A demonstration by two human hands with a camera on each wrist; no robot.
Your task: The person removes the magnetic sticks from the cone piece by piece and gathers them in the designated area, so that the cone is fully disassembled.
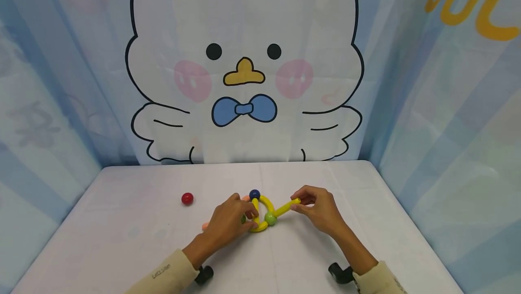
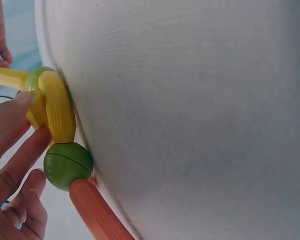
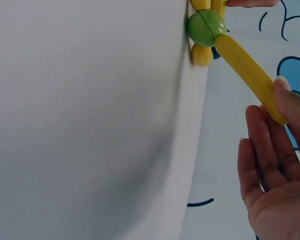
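Magnetic rods and balls are joined into a small figure on the table. My right hand (image 1: 319, 208) pinches the outer end of a straight yellow rod (image 1: 286, 207) between thumb and fingers; its other end meets a light green ball (image 1: 270, 218). My left hand (image 1: 228, 222) pinches another yellow rod (image 1: 255, 204) inside the ring of curved yellow rods (image 1: 267, 203). A dark blue ball (image 1: 254, 194) sits at the far side of that ring. In the left wrist view, a darker green ball (image 2: 67, 165) joins a yellow rod to an orange one (image 2: 97, 210). My left hand partly hides the figure in the head view.
A loose red ball (image 1: 187, 199) lies on the white-covered table (image 1: 142, 194), left of the figure. Behind the table hangs a backdrop (image 1: 244, 140) with a cartoon duck. Black wrist camera mounts (image 1: 341, 273) stick out beneath both wrists.
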